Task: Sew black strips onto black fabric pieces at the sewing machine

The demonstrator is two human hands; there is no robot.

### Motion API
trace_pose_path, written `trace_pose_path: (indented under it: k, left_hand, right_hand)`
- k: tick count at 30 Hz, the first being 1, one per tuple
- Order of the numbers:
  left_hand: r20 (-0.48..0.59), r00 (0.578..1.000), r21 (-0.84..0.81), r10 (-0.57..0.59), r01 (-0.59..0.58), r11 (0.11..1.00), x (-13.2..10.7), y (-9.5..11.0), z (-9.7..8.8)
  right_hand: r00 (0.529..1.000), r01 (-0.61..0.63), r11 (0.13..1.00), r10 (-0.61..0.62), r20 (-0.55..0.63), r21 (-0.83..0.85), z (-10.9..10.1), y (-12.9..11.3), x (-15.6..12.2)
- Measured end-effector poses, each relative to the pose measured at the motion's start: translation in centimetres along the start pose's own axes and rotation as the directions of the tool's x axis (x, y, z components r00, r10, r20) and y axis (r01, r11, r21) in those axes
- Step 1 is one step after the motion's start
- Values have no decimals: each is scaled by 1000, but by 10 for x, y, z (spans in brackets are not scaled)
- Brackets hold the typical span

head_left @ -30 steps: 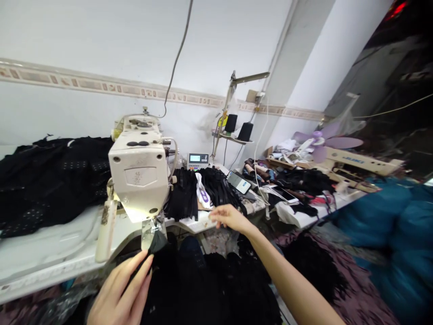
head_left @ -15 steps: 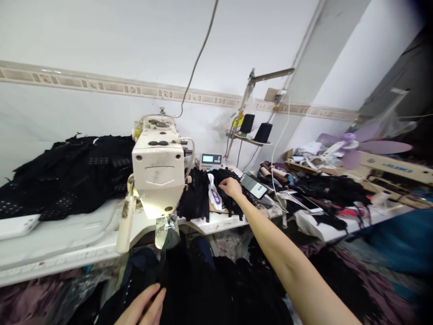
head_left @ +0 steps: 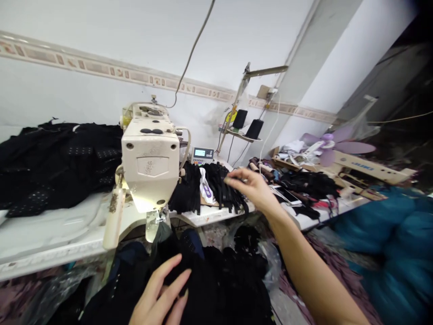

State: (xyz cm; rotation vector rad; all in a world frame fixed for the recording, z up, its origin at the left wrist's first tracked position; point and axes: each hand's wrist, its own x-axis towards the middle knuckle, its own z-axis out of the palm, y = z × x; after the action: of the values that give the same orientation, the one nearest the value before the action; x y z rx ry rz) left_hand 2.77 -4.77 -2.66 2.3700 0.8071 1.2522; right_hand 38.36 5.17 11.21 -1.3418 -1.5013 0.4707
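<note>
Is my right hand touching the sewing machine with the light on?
No, the right hand is by the black strips, visibly apart from the lit sewing machine.

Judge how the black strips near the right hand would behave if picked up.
The black strips look floppy, since they lie limply bent. They may tangle or slide apart when lifted, as many narrow lengths lie bunched together. Each is probably light, being slender.
</note>
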Motion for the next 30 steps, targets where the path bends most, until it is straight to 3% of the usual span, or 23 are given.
trace_pose_path:
  k: [2, 5, 7, 8, 10, 11, 13, 16, 19, 22, 23, 25, 27, 30]
  left_hand:
    - [-6, 985, -169, -175, 172, 971, 7, 18, 20]
    - [144, 918, -466, -369, 392, 793, 2, 31, 47]
    - [339, 832, -579, -439, 552, 599, -7, 30, 58]
    - [426, 777, -585, -463, 628, 514, -12, 27, 59]
    - [520, 686, -520, -509, 727, 448, -20, 23, 55]
    - [520, 671, -476, -528, 741, 474, -22, 22, 50]
    - [482, 693, -393, -536, 718, 574, -23, 23, 37]
    - [443, 770, -284, -460, 607, 743, -19, 28, 17]
    - [387, 873, -151, -296, 377, 914, -12, 29, -1]
    - [167, 975, 49, -149, 142, 989, -1, 26, -17]
    - [60, 994, 146, -90, 80, 986, 4, 24, -21]
    - [-97, 995, 367, 34, 4, 930, 16, 20, -24]
    - [-138, 986, 560, 91, 2, 828, 29, 15, -20]
    - [-151, 986, 723, 63, 67, 687, 44, 5, -6]
  right_hand:
    - [959, 11, 997, 10, 283, -72, 22, -20, -43]
    - [779, 44, 996, 19, 626, -84, 60, -34, -98]
    - [685, 13, 998, 34, 728, -58, 78, -34, -121]
    - [663, -21, 999, 44, 747, -40, 83, -31, -128]
    - [665, -125, 992, 90, 741, -8, 88, -25, -135]
    - [682, -184, 983, 120, 722, 10, 88, -21, -135]
    - [722, -305, 950, 188, 666, 63, 89, -12, -131]
    - [759, -446, 876, 261, 597, 184, 96, -2, -125]
    - [771, -490, 835, 280, 573, 252, 105, 5, -125]
    - [778, -485, 835, 278, 564, 258, 109, 7, -128]
    - [766, -492, 835, 278, 580, 249, 110, 7, -130]
    - [709, -535, 816, 292, 642, 219, 113, 5, -134]
    - [630, -603, 774, 313, 711, 194, 121, 3, -141]
    - [523, -671, 724, 305, 796, 164, 136, 0, -155]
